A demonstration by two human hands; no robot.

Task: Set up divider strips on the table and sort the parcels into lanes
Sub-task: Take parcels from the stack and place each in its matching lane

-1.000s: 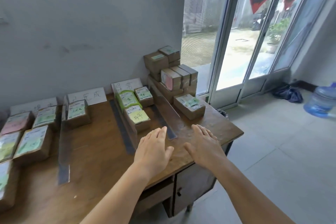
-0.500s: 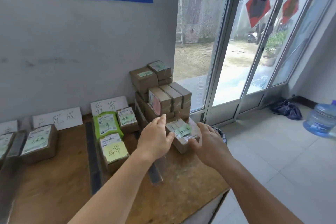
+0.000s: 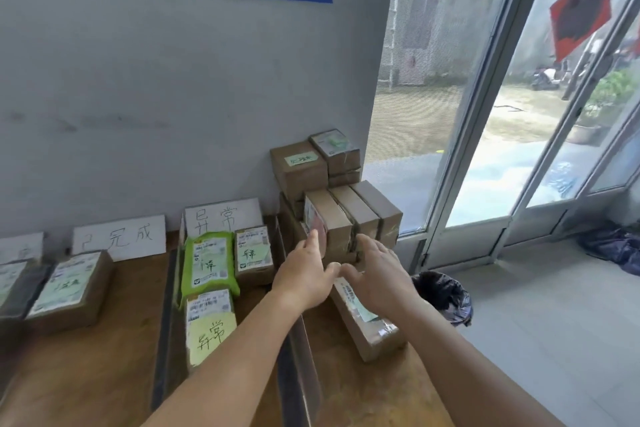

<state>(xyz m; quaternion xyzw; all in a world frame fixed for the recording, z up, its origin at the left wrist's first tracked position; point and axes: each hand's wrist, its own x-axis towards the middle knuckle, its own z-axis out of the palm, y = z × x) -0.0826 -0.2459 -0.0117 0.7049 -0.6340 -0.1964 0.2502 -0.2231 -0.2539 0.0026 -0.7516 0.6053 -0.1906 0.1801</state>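
Both hands [image 3: 343, 274] reach at the stacked parcels [image 3: 341, 215].

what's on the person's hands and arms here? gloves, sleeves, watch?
Nothing worn that shows. Left hand and right hand are bare, no gloves, rings or watch visible. Both forearms are bare to the frame edge; any sleeve lies out of view.

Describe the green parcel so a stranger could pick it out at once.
Find the white paper sign leaning on the grey wall, just left of the stacked brown cardboard boxes. Directly before it lies the soft bright-green plastic mailer bag; every neighbouring parcel is brown cardboard.
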